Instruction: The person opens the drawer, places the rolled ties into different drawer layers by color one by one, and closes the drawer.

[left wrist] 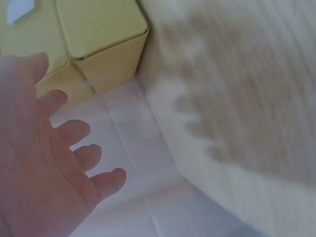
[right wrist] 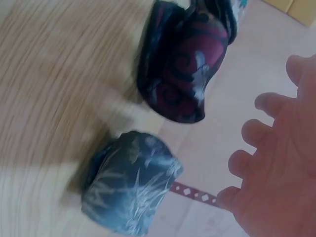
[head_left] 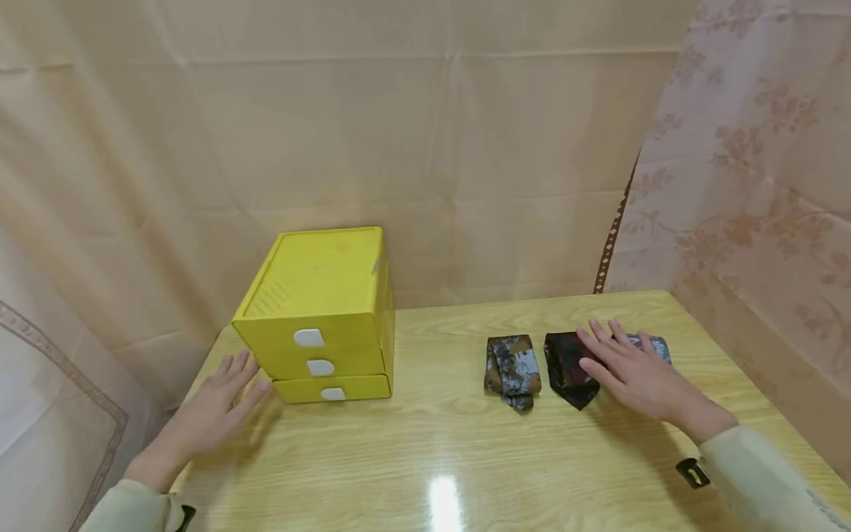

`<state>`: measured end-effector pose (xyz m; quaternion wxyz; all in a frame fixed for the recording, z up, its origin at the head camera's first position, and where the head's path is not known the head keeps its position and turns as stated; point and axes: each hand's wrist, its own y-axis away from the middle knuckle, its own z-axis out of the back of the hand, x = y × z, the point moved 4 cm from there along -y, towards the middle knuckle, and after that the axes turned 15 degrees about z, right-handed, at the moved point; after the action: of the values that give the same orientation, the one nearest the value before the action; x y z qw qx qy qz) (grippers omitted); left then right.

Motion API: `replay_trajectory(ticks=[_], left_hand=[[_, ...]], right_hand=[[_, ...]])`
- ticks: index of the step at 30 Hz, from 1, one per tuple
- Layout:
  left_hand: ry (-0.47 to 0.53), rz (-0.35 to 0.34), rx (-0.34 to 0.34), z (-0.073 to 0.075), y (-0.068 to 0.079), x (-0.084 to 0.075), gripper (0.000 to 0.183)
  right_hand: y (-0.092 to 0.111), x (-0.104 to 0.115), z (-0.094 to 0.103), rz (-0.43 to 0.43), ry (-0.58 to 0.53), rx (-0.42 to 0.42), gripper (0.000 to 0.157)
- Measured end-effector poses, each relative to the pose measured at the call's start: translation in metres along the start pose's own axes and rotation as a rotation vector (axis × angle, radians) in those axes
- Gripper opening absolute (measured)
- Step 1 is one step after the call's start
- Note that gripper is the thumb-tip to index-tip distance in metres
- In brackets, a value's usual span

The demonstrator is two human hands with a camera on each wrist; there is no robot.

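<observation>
My left hand point(head_left: 209, 410) is held with its fingers spread beside the front left corner of a yellow drawer box point(head_left: 322, 273), holding nothing. In the left wrist view the fingertips come close to the box's side point(left wrist: 106, 64). On the right, my right hand point(head_left: 641, 380) hovers with straight fingers over two folded cloths. One is black with a maroon swirl pattern point(right wrist: 187, 69); the other is grey-blue with pale leaf-like marks point(right wrist: 131, 187), partly hidden by the hand in the head view. A brown and grey mottled folded cloth point(head_left: 515, 366) lies left of them.
The drawer box has white tabs point(head_left: 309, 338) on its front, and its drawers look closed. All of this stands on a light wood table point(head_left: 412, 443). A beige curtain point(head_left: 432, 148) hangs behind, and a floral curtain point(head_left: 764, 170) on the right.
</observation>
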<state>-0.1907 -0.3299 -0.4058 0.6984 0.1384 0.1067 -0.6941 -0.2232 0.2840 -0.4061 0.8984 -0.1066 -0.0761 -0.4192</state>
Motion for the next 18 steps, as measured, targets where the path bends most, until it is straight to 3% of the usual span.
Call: replay_trajectory(ticks=[3, 8, 12, 16, 18], left_hand=[[0.091, 0.011, 0.028, 0.016, -0.001, -0.001, 0.064], [0.263, -0.002, -0.080, 0.053, -0.001, -0.004, 0.054], [0.602, -0.116, -0.149, 0.084, -0.003, -0.012, 0.050], [0.909, -0.230, -0.089, 0.106, -0.009, -0.024, 0.047], [0.929, -0.212, -0.060, 0.111, -0.013, -0.028, 0.046]], right_hand=[[-0.008, 0.006, 0.000, 0.014, 0.001, 0.006, 0.062], [-0.022, 0.018, 0.003, 0.060, -0.008, -0.018, 0.061], [-0.033, 0.030, 0.005, 0.103, -0.033, -0.043, 0.060], [-0.046, 0.047, 0.004, 0.159, -0.050, -0.064, 0.060], [-0.054, 0.057, 0.003, 0.188, -0.058, -0.076, 0.060]])
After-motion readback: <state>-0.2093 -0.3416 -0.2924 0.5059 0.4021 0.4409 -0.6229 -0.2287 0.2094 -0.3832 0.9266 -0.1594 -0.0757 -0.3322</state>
